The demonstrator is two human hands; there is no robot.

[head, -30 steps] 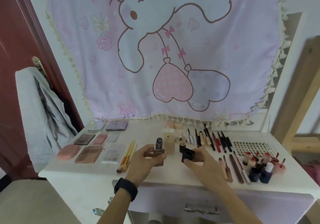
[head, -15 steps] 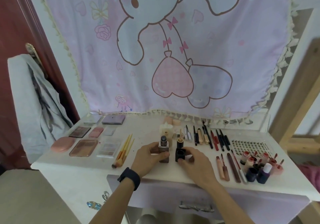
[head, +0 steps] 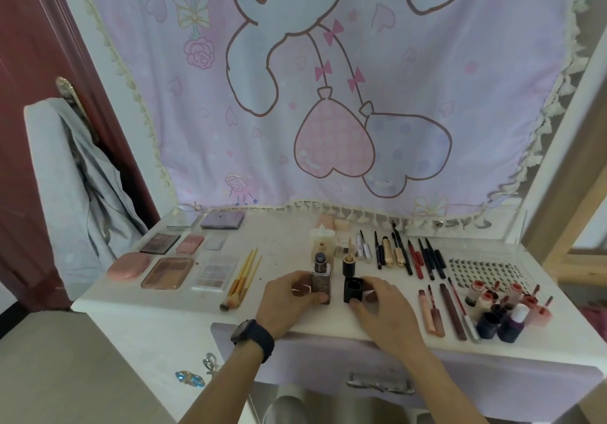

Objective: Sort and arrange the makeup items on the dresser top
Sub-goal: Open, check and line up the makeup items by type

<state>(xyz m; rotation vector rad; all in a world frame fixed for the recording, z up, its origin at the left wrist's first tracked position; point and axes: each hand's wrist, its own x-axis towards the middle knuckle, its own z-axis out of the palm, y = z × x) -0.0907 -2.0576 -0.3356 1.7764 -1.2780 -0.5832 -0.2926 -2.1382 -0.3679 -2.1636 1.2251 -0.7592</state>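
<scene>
My left hand (head: 289, 302) grips a square brown foundation bottle (head: 320, 279) that stands upright on the white dresser top (head: 157, 302), its pump uncovered. My right hand (head: 382, 308) holds a black square cap (head: 353, 289), open side up, just right of the bottle on the dresser. Behind them stands a small black-and-gold bottle (head: 348, 264) and cream bottles (head: 323, 243). Pencils and mascaras (head: 404, 254) lie in a row to the right.
Palettes and compacts (head: 167, 271) lie at the left, with orange-handled brushes (head: 243, 279) beside them. Lip tubes (head: 443, 308) and small nail-polish bottles (head: 505, 308) fill the right front. A lash sheet (head: 486, 271) lies at the right. A pink cartoon cloth (head: 328, 95) hangs behind.
Both hands have come down to the dresser top: the bottle now stands on it and the black cap sits beside it. The camera has tilted and moved closer.
</scene>
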